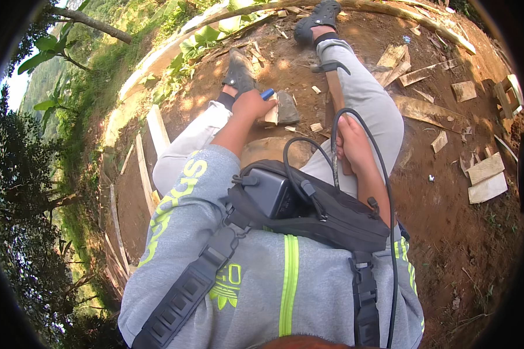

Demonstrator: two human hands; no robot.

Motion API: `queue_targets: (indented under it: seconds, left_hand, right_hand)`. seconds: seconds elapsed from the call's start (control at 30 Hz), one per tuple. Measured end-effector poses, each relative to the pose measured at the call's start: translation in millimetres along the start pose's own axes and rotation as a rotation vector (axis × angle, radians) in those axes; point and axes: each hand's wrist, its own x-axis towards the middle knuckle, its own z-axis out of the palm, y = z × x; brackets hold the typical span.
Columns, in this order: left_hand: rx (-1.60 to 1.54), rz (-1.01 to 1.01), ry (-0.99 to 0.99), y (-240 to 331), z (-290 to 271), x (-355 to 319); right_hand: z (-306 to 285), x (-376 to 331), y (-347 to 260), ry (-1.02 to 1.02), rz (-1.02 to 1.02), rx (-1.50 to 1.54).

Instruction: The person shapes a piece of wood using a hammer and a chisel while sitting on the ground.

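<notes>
Wooden-handled tool (335,90) sits over the right leg (364,81) — flat brown handle, dark curved head at the far end — right hand (354,139) wrapped round it. Left hand (254,106) grips a pale wood piece (272,114) by a grey stone (287,108), something blue (266,94) poking out.

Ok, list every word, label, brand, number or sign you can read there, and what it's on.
Left sleeve: large yellow-green letters; I won't copy the wording.
Sweatshirt chest: yellow-green lettering above a leaf emblem; also not copied.
Black device: any marks are too small to read.
Wooden-handled tool: no lettering visible.
</notes>
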Motion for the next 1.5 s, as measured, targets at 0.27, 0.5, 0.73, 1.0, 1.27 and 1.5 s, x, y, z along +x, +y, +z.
queue_targets:
  seconds: [0.27,0.5,0.73,1.0,1.27,1.5]
  left_hand:
    - [-0.428,0.275,0.148,-22.7,5.5,-4.0]
    - [-0.474,0.234,0.141,-33.4,6.2,-42.8]
    - [-0.391,0.276,0.224,-7.4,2.3,-54.1]
    - [-0.326,0.149,0.194,6.3,-6.7,-53.2]
    - [-0.344,0.241,0.176,-13.5,-14.3,-52.5]
    - [-0.394,0.287,0.045,-28.4,-14.4,-41.9]
  right_hand:
    - [-5.3,6.4,8.6,-0.017,-0.029,0.048]
    - [-6.4,8.7,12.0,-0.041,-0.024,0.052]
    - [-2.6,7.4,11.5,-0.054,-0.024,-0.228]
    - [-9.2,-1.0,-4.8,0.075,-0.288,-0.718]
    - [-100.4,9.8,-100.3,0.699,-0.138,-1.494]
    - [-130.0,12.2,-78.0,0.481,-0.246,-0.449]
